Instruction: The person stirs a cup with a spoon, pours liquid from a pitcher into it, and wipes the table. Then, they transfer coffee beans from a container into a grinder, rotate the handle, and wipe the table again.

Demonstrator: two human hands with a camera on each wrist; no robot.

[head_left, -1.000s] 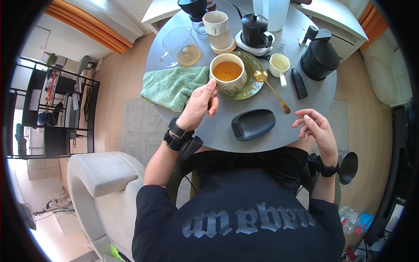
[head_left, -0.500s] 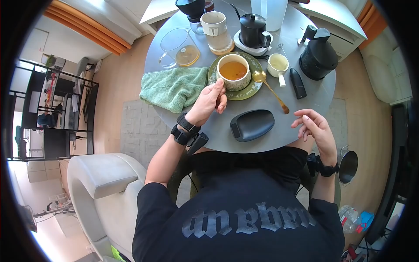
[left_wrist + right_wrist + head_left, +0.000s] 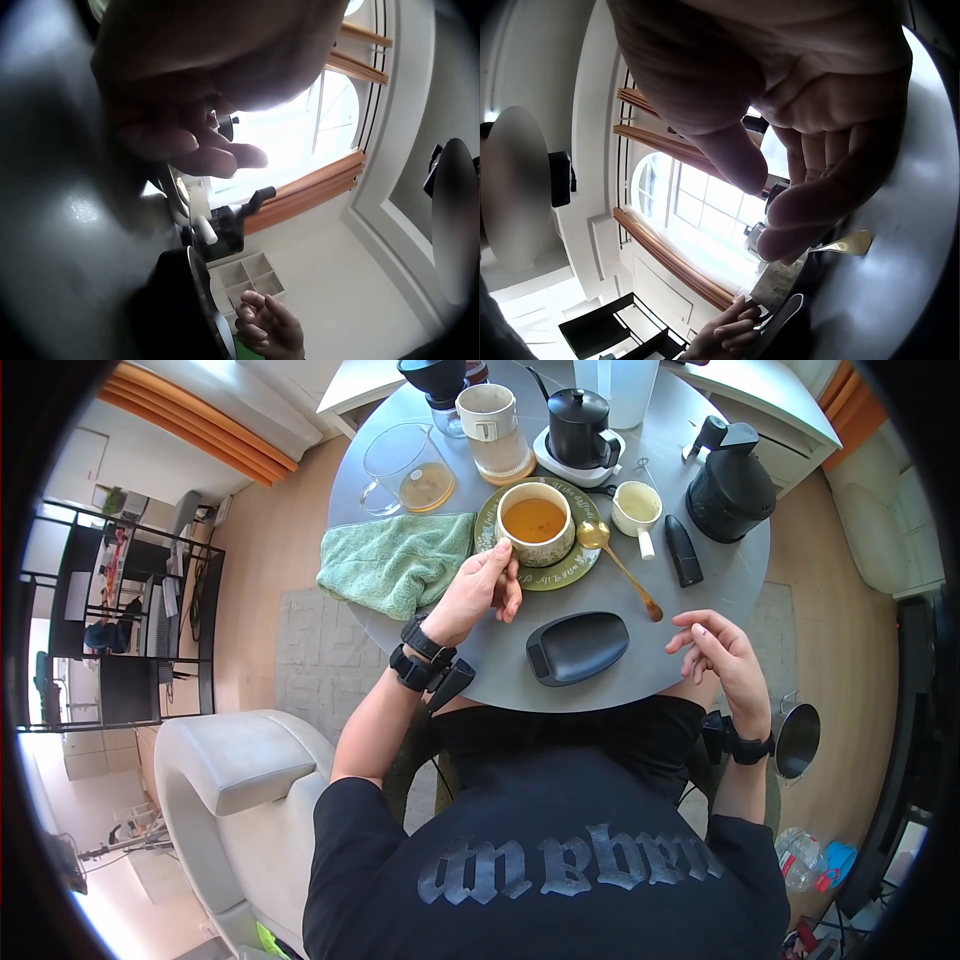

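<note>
A pale patterned cup (image 3: pixel 545 552) of amber liquid stands on the green lettered plate (image 3: pixel 588 568). At its near left side, my left hand (image 3: pixel 480 592) pinches the handle between thumb and curled fingers; the handle itself is mostly hidden. My right hand (image 3: pixel 727 657) hovers at the table's right front edge, fingers loosely bent and holding nothing. Between the hands lies a black oval dish (image 3: pixel 578 647). A gold spoon (image 3: pixel 622 568) leans with its bowl on the plate's right rim. In the right wrist view, the left hand (image 3: pixel 727 330) is beside the cup.
A green towel (image 3: pixel 395 565) lies left of the plate. Behind stand a glass jug (image 3: pixel 385 460), a ribbed white container (image 3: pixel 497 445) and a black gooseneck kettle (image 3: pixel 580 430). To the right are a small white pitcher (image 3: pixel 637 508), a black handheld device (image 3: pixel 684 552) and a black grinder-like appliance (image 3: pixel 733 495).
My left hand has moved right with the cup, which has come down from over the plate's left part to its middle. The right hand stays almost where it was.
</note>
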